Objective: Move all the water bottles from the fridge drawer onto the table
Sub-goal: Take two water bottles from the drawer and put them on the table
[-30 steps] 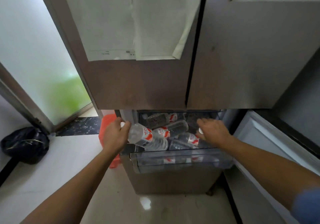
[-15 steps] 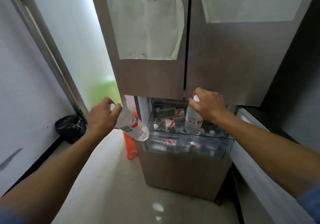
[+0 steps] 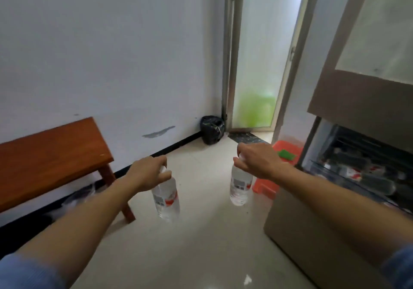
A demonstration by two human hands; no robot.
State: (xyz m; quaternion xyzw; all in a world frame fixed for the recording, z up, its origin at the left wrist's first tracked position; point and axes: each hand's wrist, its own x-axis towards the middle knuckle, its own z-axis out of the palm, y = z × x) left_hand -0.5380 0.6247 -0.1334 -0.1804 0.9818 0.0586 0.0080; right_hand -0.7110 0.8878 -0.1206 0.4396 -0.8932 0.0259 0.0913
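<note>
- The tall brown-grey fridge [image 3: 348, 83] fills the 3 o'clock side of the view; its clear plastic drawer [image 3: 357, 177] stands pulled out, with more red-labelled bottles lying on their sides inside.
- The reddish-brown wooden worktop [image 3: 49, 154] sits at 9 o'clock against the white wall, its top bare in the part that shows.
- The left hand [image 3: 147, 172], at about 7 o'clock from centre, has its grip closed round the cap and neck of a clear plastic water bottle with a red-and-white label [image 3: 166, 196], which hangs tilted over the pale tiled floor [image 3: 201, 244].
- The right hand [image 3: 257, 160], at about 4 o'clock from centre, has its grip closed the same way on a second clear labelled water bottle [image 3: 240, 188], hanging nearly upright.
- Both bottles look full, so each is probably moderately heavy for a neck hold and will tend to swing.
- The thin walls would likely dent under a squeeze, and chilled plastic may be damp and slippery; the ridged cap and stiff neck ring seem the safest places to hold.
- For setting down, a hold round the labelled waist would likely give steadier control.
</note>
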